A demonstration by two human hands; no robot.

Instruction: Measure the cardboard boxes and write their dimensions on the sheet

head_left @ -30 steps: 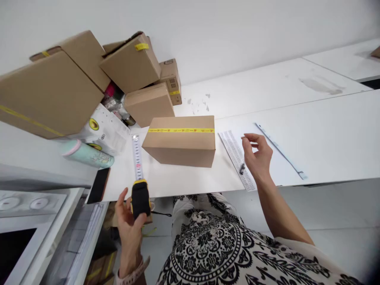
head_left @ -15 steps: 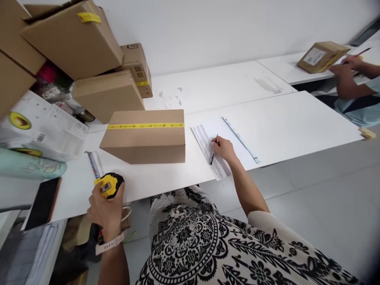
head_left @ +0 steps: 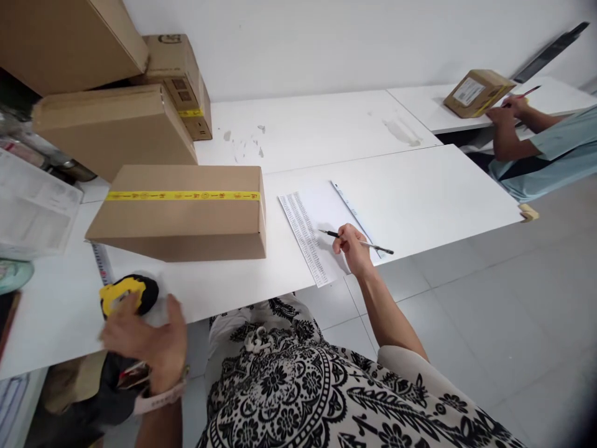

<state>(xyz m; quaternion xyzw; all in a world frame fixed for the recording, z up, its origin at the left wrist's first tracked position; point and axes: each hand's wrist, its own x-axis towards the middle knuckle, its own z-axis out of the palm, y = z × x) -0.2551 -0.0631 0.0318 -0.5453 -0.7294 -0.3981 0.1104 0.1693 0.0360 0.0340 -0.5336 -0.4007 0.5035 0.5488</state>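
Observation:
My right hand [head_left: 353, 249] grips a pen [head_left: 331, 234], its dark tip pointing left over a sheet of paper [head_left: 308, 236] printed with columns of small text. The sheet lies near the table's front edge, with a light blue strip along its right side. At the left, a yellow and black tape measure [head_left: 147, 292] rests on the table with some blade pulled out. My left hand [head_left: 152, 342], slightly blurred, is at the tape measure's near side, thumb spread from the fingers. Between the two hands lies a closed cardboard box [head_left: 186, 218] sealed with yellow printed tape.
More cardboard boxes [head_left: 112, 124] are stacked at the back left beside a white carton [head_left: 35, 199]. Farther right along the white table [head_left: 443, 193], another person's hands [head_left: 506, 112] work next to a labelled box [head_left: 476, 93].
My left hand has let go of the tape measure and spread its fingers. The pen in my right hand has turned, its tip now pointing left over the sheet. The view has shifted right.

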